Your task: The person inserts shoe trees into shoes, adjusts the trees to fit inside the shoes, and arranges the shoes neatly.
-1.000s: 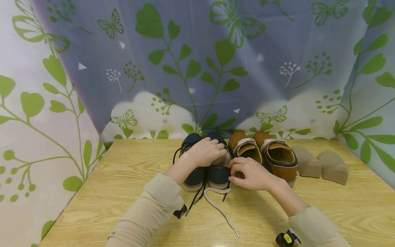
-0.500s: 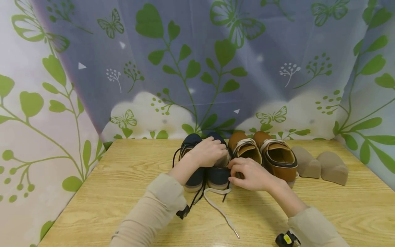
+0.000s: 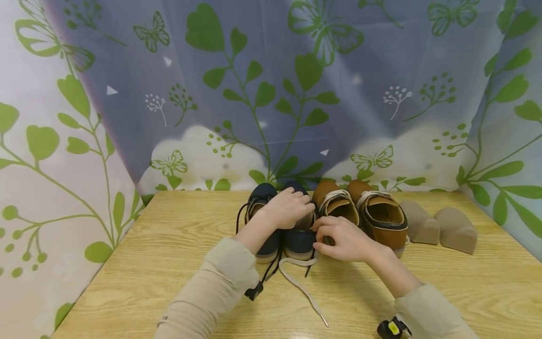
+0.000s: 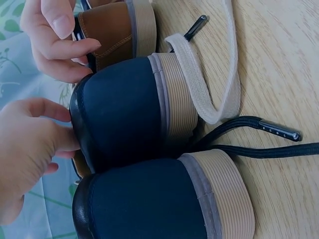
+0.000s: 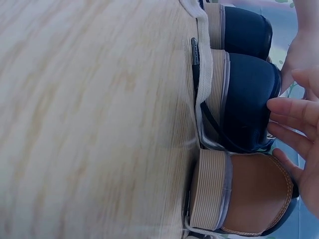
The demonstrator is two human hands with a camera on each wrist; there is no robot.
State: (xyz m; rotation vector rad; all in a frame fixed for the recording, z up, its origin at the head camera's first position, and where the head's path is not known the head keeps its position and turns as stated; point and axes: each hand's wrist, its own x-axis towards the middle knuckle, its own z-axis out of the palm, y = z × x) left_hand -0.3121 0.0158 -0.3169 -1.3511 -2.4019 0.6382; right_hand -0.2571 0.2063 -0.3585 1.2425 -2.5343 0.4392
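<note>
Two navy shoes stand side by side on the table, heels toward me. My left hand [image 3: 285, 207] lies over the opening of the right navy shoe [image 3: 299, 244], its fingers reaching in past the collar; the fingertips are hidden inside. At that shoe's right side is my right hand [image 3: 340, 239], thumb and fingers apart, with fingertips [image 5: 275, 105] right at the collar in the right wrist view. The left navy shoe [image 4: 144, 204] sits close beside, partly behind my left forearm. A dark lace [image 4: 279, 130] trails from between the heels, near a loose beige lace [image 3: 301, 288].
Two brown shoes stand just right of the navy pair, the outer brown shoe [image 3: 391, 235] having pale laces. Further right lie two beige shoe-toe inserts [image 3: 459, 230]. A printed curtain [image 3: 262, 94] backs the wooden table [image 3: 161, 263].
My left hand and forearm have shifted slightly to the right over the navy shoe. The right hand and the shoes look almost unmoved.
</note>
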